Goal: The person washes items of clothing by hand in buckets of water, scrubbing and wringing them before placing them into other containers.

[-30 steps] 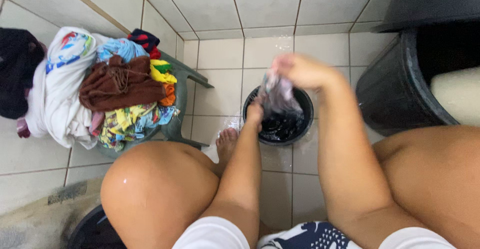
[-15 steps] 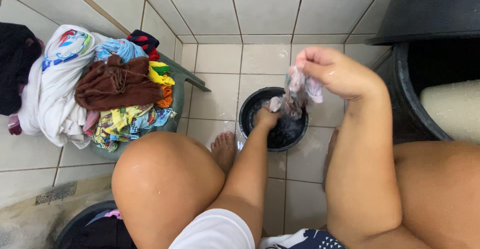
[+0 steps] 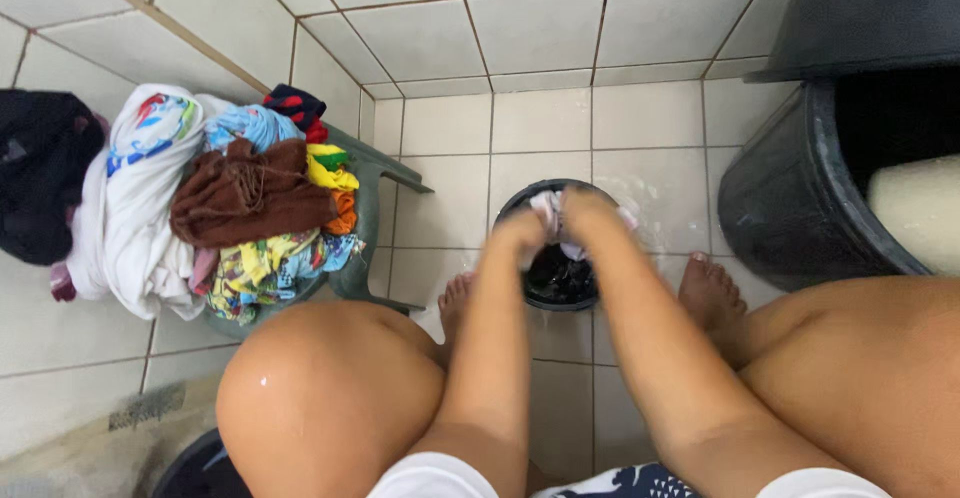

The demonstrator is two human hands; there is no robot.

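- Sitting on the far left is a green plastic chair [image 3: 372, 190] piled high with clothes [image 3: 200, 208]: a white one, a brown one, and bright yellow and blue ones.
- A bare knee and leg fill the low middle of the view from the head.
- Both arms reach forward and down, side by side, from the lap to a small black bucket [image 3: 598, 296] on the tiled floor [image 3: 440, 128].
- The left hand [image 3: 520, 230] is curled shut on a small wet cloth [image 3: 556, 220], pale pink and white. It looks blurry.
- The right hand [image 3: 588, 208] is curled on the same cloth, pressed right up against the left hand.
- The cloth is bunched between the two hands, just over the top of the bucket.
- Half a second ago the right hand was lifted high, dangling the cloth in the air, and the left hand was down in the bucket. Now the right hand has come down and the two hands are together.
- Bare toes show on each side of the bucket.
- A big dark tub [image 3: 790, 188] stands at the far right, near the right leg.
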